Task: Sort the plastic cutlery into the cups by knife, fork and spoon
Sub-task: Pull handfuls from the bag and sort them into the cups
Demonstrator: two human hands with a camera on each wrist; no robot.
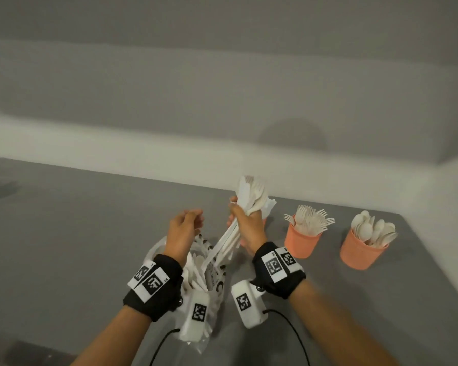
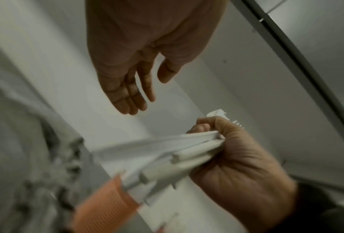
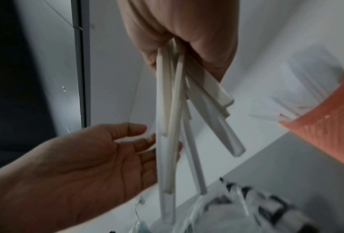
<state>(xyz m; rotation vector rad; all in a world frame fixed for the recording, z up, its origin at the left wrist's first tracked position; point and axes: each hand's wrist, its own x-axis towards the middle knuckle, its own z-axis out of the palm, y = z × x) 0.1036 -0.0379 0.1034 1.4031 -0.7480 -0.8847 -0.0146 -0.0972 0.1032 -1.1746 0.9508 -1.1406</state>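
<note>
the right hand [image 1: 245, 225] is clenching a mixed bundle of white plastic cutlery [image 1: 251, 200] in its fist above the grey bench [image 1: 64, 233], heads pointing up and handles [image 3: 168, 126] fanning down toward a clear printed plastic bag [image 1: 209, 281] that is holding more cutlery. the left hand [image 1: 183, 231] is hovering just beside the handles, its fingers [image 2: 131, 97] released and loosely extended, grasping nothing. to the right, two orange cups are standing on the bench, the fork cup [image 1: 302, 241] nearer and the spoon cup [image 1: 361, 252] beyond it, while a third orange cup [image 2: 105, 203] is sitting mostly hidden behind the right hand.
</note>
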